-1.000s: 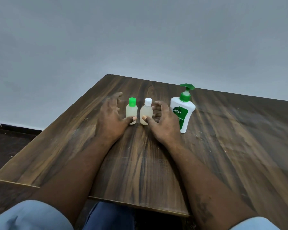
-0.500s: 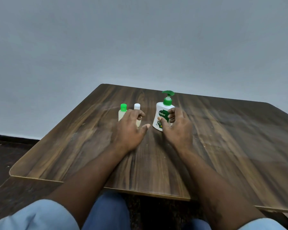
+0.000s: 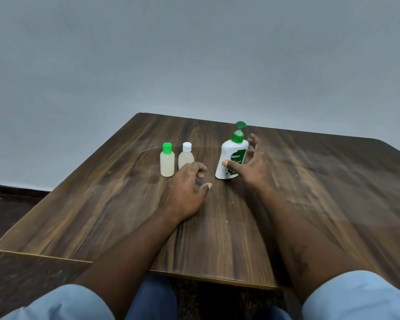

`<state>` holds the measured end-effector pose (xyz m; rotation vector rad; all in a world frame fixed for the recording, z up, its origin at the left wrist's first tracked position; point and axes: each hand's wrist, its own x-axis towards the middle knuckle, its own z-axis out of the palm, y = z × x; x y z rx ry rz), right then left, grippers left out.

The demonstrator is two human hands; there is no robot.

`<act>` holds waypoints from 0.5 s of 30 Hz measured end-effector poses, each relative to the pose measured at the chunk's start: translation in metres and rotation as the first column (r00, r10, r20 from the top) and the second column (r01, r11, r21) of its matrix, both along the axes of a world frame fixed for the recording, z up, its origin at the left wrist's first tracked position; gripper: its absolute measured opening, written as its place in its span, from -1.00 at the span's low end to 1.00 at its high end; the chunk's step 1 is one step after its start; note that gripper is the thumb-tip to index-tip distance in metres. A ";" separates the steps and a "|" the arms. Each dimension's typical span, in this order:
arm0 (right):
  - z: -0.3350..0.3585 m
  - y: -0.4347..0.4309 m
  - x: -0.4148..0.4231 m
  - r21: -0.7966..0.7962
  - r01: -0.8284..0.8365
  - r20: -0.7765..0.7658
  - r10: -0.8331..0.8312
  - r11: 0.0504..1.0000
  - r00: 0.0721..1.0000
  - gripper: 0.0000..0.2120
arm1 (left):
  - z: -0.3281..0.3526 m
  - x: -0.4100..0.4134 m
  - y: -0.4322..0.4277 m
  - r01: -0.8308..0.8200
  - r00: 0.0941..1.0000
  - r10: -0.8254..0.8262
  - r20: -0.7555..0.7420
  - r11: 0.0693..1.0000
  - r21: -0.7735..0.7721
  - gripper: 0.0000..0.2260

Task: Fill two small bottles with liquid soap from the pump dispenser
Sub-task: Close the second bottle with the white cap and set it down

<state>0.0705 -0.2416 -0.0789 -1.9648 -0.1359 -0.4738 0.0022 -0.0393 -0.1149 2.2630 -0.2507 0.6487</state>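
Grasp forming over the bench (image 3: 102,204)
Left hand (image 3: 184,192) rests loosely curled, empty, before the white-capped bottle (image 3: 185,158), with the green-capped bottle (image 3: 167,163) just beside it; right hand (image 3: 252,169) splays open round the pump dispenser (image 3: 231,155), thumb touching its label. Smooth plastic, probably slippery: grip its broad body.

Right hand (image 3: 252,168) against pump dispenser (image 3: 231,151)
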 end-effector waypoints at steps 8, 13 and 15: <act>-0.008 -0.004 0.010 0.080 -0.136 -0.119 0.145 0.988 0.982 -0.44 | 0.002 -0.001 0.001 0.001 1.000 -0.001 -0.026 1.000 0.009 -0.72; -0.015 0.003 0.000 0.092 -0.159 -0.095 0.168 0.983 0.981 -0.45 | 0.003 -0.002 0.001 -0.010 0.999 0.011 -0.033 0.999 0.031 -0.72; -0.015 0.007 -0.003 0.089 -0.163 -0.073 0.169 0.983 0.983 -0.51 | 0.003 -0.003 0.000 -0.016 0.999 0.017 -0.032 0.999 0.036 -0.72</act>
